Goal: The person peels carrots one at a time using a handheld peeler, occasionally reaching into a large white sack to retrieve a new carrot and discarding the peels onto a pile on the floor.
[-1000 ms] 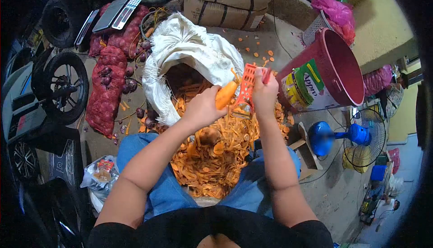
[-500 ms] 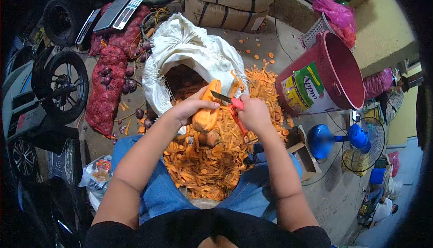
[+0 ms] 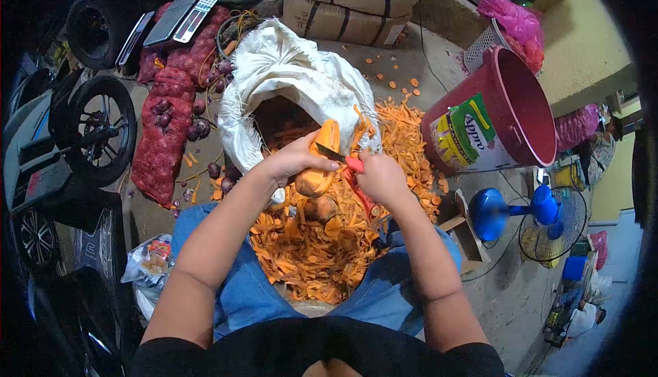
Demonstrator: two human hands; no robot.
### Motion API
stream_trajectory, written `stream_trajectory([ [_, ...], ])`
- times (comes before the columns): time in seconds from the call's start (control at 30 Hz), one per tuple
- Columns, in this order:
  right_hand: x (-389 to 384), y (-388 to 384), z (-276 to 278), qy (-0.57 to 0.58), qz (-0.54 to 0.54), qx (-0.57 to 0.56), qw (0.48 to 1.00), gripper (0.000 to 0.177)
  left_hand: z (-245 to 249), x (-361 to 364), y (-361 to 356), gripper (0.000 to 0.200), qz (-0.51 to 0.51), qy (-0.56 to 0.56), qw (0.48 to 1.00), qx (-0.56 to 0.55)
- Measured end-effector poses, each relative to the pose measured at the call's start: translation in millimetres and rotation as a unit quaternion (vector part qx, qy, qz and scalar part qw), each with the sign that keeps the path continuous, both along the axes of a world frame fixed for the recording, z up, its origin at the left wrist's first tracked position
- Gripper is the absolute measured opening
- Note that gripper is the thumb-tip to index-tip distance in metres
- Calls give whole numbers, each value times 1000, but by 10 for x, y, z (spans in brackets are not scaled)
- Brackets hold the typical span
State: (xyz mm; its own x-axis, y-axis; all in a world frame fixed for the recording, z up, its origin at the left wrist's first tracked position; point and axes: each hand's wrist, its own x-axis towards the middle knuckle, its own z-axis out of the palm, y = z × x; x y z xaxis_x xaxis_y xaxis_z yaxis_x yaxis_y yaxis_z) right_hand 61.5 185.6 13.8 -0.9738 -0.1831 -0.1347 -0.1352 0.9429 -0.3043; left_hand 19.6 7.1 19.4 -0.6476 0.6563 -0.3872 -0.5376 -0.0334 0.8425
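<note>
My left hand (image 3: 291,160) grips a large peeled orange carrot (image 3: 315,181) above a heap of orange peelings (image 3: 308,257). In my right hand (image 3: 381,177) is a knife (image 3: 332,152) with a red handle, its dark blade lying against the carrot beside my left fingers. A red tool (image 3: 359,195) hangs below my right hand; its far end is hard to make out. The open white sack (image 3: 274,62) lies just beyond my hands, its inside dark. A brownish unpeeled piece (image 3: 319,208) rests on the heap under the carrot.
A maroon bucket (image 3: 504,113) tilts at the right, near a blue fan (image 3: 541,205) and an open cardboard box (image 3: 466,243). Red net sacks of onions (image 3: 164,144) and a scale (image 3: 175,20) are at the left, beside a motorcycle wheel (image 3: 101,130). Cartons (image 3: 343,17) stand behind.
The knife and my right hand have moved slightly left and down, bringing the blade onto the carrot. The view has shifted a little.
</note>
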Motion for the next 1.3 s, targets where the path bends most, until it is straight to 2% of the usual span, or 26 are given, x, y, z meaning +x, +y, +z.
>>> stream_trajectory([
  [0.2, -133, 21, -129, -24, -51, 34, 998, 19, 27, 61, -31, 72, -26, 6, 1000, 7],
  [0.27, -214, 120, -249, -26, -92, 37, 995, 20, 61, 97, -60, 76, -59, 31, 998, 13],
  [0.3, -260, 200, -315, -29, -133, 41, 990, 22, 180, 117, -89, 81, -126, 103, 986, -47],
  [0.33, -309, 291, -401, -29, -134, 41, 990, 22, 121, 176, -79, 82, -146, 66, 987, -17],
  [0.4, -377, 356, -443, -90, -218, 19, 972, 24, 178, 230, -73, 80, -105, 20, 994, 16],
  [0.43, -367, 343, -351, -114, -238, -27, 964, 22, 146, 193, -93, 79, -61, 34, 997, 16],
  [0.5, -348, 265, -282, -94, -211, -69, 971, 20, 52, 96, -121, 73, 21, 34, 999, 14],
  [0.57, -348, 241, -477, -28, -155, -115, 981, 16, 15, -22, -142, 69, 28, 7, 1000, -3],
  [0.6, -314, 173, -394, -27, -154, -114, 981, 16, -26, -65, -144, 68, 24, -17, 1000, 5],
  [0.67, -210, -47, -106, 7, -69, -38, 997, 14, -118, -118, -134, 70, 17, -18, 1000, 14],
  [0.7, -172, -93, -52, -2, -46, -51, 998, 14, -138, -126, -137, 72, 8, -20, 1000, 21],
  [0.9, -96, -80, -48, -12, -4, -24, 1000, 14, -135, -122, -95, 85, 27, 14, 998, 55],
  [0.97, -69, -68, 16, -22, -4, -29, 999, 15, -100, -111, -80, 91, 14, -11, 998, 59],
  [1.13, -69, -56, 47, -39, -27, 1, 999, 14, -30, -55, -45, 89, -18, 1, 998, 57],
  [1.23, -132, 2, -68, -11, -48, 13, 999, 15, -23, 12, -26, 88, -47, 12, 997, 52],
  [1.3, -248, 149, -181, -31, -141, 32, 989, 19, 7, 87, -20, 85, -97, 47, 991, 75],
])
